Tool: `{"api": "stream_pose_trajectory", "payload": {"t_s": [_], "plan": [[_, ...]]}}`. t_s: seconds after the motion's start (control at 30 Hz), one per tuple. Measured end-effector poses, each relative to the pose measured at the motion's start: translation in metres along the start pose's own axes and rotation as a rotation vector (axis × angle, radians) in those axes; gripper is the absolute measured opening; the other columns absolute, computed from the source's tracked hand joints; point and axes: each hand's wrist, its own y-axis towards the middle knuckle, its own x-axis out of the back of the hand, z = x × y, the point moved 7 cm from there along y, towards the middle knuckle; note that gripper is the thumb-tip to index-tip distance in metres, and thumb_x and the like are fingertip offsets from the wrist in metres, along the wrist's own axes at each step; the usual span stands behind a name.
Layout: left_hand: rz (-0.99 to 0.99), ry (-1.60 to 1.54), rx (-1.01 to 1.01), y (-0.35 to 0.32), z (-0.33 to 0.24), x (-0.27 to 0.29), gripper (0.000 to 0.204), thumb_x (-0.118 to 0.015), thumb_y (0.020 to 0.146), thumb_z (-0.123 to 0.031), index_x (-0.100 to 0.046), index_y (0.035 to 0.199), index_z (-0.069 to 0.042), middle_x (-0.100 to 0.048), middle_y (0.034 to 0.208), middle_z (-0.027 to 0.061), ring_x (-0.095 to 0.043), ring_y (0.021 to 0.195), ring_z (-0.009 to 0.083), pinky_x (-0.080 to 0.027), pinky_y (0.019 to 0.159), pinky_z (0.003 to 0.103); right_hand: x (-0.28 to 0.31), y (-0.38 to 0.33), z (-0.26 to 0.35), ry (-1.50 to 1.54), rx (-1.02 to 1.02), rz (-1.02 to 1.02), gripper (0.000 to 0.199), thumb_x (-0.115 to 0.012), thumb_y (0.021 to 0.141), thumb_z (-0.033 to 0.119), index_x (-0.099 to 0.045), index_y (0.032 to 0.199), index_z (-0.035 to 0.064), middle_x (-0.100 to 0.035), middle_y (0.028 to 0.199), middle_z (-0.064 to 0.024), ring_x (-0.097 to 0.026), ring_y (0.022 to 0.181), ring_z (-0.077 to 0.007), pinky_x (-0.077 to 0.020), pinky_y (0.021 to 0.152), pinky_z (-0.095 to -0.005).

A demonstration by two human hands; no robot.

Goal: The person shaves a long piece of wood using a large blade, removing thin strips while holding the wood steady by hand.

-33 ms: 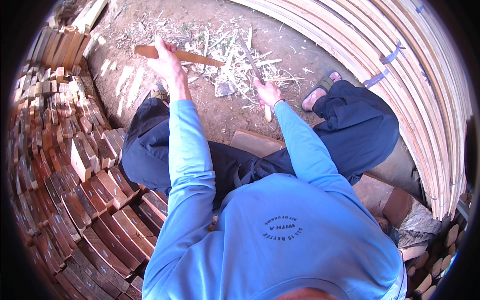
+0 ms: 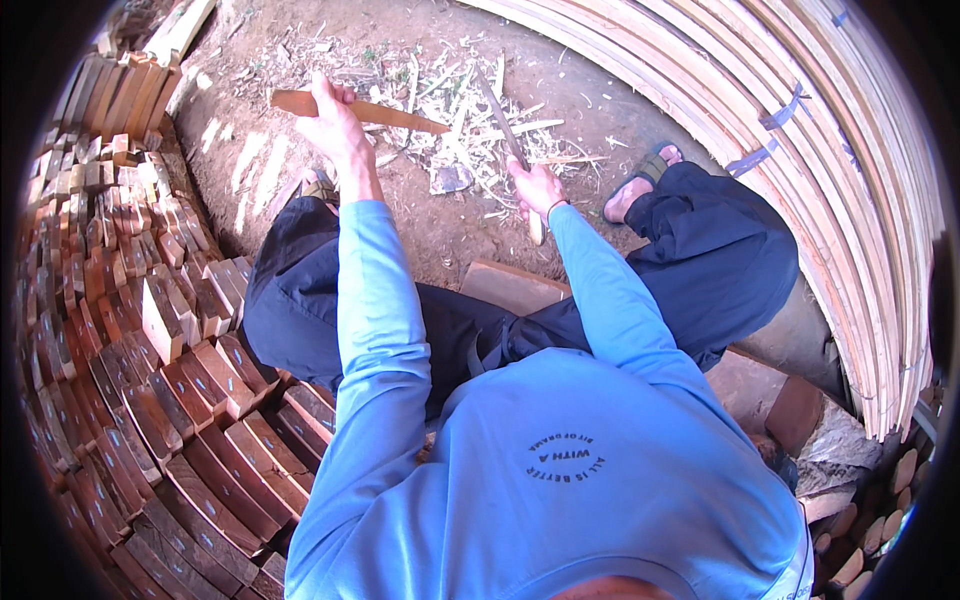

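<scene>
My left hand (image 2: 335, 125) is closed around a flat, tapered piece of brown wood (image 2: 395, 117), whose narrow end points right. In my right hand (image 2: 538, 188) is a long-bladed knife (image 2: 497, 112). Its thin blade reaches away from me, and the pale butt of its handle shows below my fist. The wood's tip and the blade stand apart. Beneath both lies a scatter of pale wood shavings (image 2: 465, 165) on the bare earth.
Stacked reddish-brown wood blocks (image 2: 190, 385) crowd my left side. Long bent pale strips (image 2: 800, 130), tied with blue bands, curve along the right. A flat slab (image 2: 510, 285) lies between my legs. My sandalled right foot (image 2: 640, 183) rests near the shavings.
</scene>
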Motion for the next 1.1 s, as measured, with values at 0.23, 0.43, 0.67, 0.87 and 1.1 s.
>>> {"api": "stream_pose_trajectory", "payload": {"t_s": [0.23, 0.43, 0.67, 0.87, 1.1], "plan": [[0.088, -0.024, -0.092, 0.004, -0.019, -0.013, 0.025, -0.057, 0.099, -0.014, -0.057, 0.079, 0.000, -0.056, 0.066, 0.0062, -0.056, 0.059, 0.0157, -0.051, 0.063, 0.033, -0.005, 0.004, -0.001, -0.133, -0.005, 0.021, 0.064, -0.051, 0.093, 0.053, -0.066, 0.075, -0.0061, -0.062, 0.056, -0.0116, -0.065, 0.050, -0.0226, -0.0573, 0.060, -0.0364], [-0.070, 0.063, -0.083, -0.002, -0.009, 0.007, 0.028, -0.062, 0.094, -0.014, -0.052, 0.069, -0.004, -0.050, 0.057, 0.0029, -0.048, 0.048, 0.0130, -0.044, 0.049, 0.030, -0.007, -0.008, 0.009, -0.193, 0.019, 0.052, 0.064, -0.052, 0.093, 0.053, -0.067, 0.076, -0.0070, -0.063, 0.058, -0.0126, -0.065, 0.050, -0.0235, -0.0573, 0.058, -0.0363], [-0.046, 0.025, -0.186, 0.004, -0.039, 0.000, 0.038, -0.056, 0.091, -0.012, -0.040, 0.057, -0.011, -0.038, 0.051, 0.0000, -0.038, 0.044, 0.0122, -0.041, 0.048, 0.031, -0.006, -0.001, 0.003, -0.141, 0.007, 0.041, 0.060, -0.059, 0.092, 0.053, -0.062, 0.075, -0.0043, -0.056, 0.054, -0.0085, -0.059, 0.045, -0.0197, -0.0526, 0.047, -0.0359], [-0.067, -0.037, -0.170, 0.001, -0.023, 0.007, 0.028, -0.058, 0.090, -0.009, -0.049, 0.064, -0.005, -0.044, 0.054, 0.0006, -0.041, 0.047, 0.0109, -0.038, 0.047, 0.029, -0.007, -0.002, 0.003, -0.173, 0.021, 0.058, 0.059, -0.060, 0.093, 0.053, -0.057, 0.068, -0.0009, -0.055, 0.053, -0.0070, -0.057, 0.042, -0.0187, -0.0515, 0.046, -0.0351], [-0.061, -0.025, -0.085, 0.003, -0.010, 0.008, 0.027, -0.058, 0.090, -0.010, -0.049, 0.066, -0.006, -0.043, 0.055, 0.0006, -0.041, 0.048, 0.0111, -0.038, 0.047, 0.029, -0.009, -0.013, 0.010, -0.156, 0.000, 0.053, 0.060, -0.059, 0.093, 0.055, -0.057, 0.071, -0.0010, -0.053, 0.052, -0.0060, -0.055, 0.042, -0.0183, -0.0497, 0.044, -0.0361]]}}
